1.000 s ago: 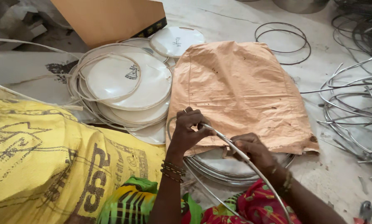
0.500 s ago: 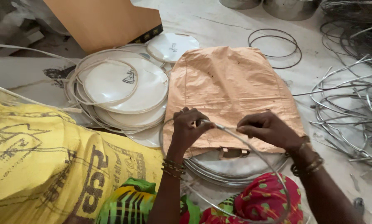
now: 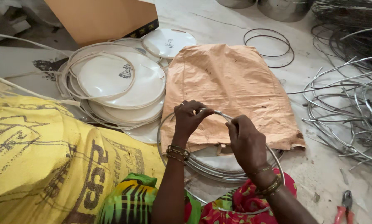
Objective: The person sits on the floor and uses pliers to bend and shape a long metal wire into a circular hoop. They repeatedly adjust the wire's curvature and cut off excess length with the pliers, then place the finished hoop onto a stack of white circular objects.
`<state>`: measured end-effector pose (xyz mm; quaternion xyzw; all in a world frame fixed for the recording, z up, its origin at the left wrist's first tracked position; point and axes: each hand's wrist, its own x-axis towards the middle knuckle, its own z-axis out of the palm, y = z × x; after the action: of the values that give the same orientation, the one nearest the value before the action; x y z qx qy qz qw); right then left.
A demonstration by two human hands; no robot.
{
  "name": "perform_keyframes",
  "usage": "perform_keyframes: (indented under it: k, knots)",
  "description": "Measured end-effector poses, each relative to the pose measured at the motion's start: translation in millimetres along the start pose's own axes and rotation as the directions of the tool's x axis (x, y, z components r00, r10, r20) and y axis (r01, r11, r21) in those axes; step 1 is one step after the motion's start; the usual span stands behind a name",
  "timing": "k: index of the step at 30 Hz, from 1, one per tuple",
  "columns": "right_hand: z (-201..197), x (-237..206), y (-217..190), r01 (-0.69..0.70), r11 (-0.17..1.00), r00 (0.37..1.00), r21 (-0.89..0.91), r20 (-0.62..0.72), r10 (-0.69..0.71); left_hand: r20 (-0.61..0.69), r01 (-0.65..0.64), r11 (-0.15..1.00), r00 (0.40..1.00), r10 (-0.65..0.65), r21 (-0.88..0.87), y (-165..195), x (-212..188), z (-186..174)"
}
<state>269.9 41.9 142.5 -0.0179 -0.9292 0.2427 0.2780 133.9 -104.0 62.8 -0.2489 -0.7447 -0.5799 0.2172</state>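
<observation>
Yellow printed sack (image 3: 40,166): lower left, bulky, lying beside the person's lap.

Stack of white round discs (image 3: 119,83), ringed with pale hoops: upper left on the floor, apparently finished pieces, several deep.

Left hand (image 3: 189,117): fingers curled shut around the top of a thin metal wire hoop (image 3: 273,159), pinching it near the join.

Right hand (image 3: 246,141): closed on the same hoop just beside the left, thumb and fingers pressing the wire end; the two hands nearly touch.

Wire hoop: held up over a pile of similar rings and a disc that sit under the lower edge of the tan sack (image 3: 231,87). By appearance the loop is formed and its ends are being joined; the closure looks unfinished.

Loose wire coils (image 3: 343,108): right, a large tangle unworked.

Red-handled pliers (image 3: 343,207): lower right, on the floor, untouched.
</observation>
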Motion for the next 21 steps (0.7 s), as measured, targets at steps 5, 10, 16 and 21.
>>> perform_keyframes:
  k: [5, 10, 16, 21]
  knots:
    - [34.9, -13.1, 10.5, -0.038, 0.998, 0.993, 0.058, -0.112, 0.044, 0.006, 0.045, 0.999, 0.999, -0.045, 0.010, -19.8, -1.7, 2.4]
    - [74.4, -27.0, 27.4, -0.092, 0.957, 0.967, 0.275, -0.204, 0.152, 0.009, 0.098, 0.992, 0.995, -0.099, 0.084, -32.3, -2.6, 4.1]
    - [107.5, -35.5, 60.2, 0.014, 0.909, 0.953, 0.418, -0.280, 0.114, 0.013, 0.036, 0.984, 0.999, -0.039, 0.175, -35.1, -6.9, 8.3]
    - [100.7, -36.8, 40.9, -0.103, 0.843, 0.955, 0.527, -0.185, 0.232, 0.008, 0.020, 0.982, 1.000, -0.022, 0.188, -23.6, -7.0, 2.4]
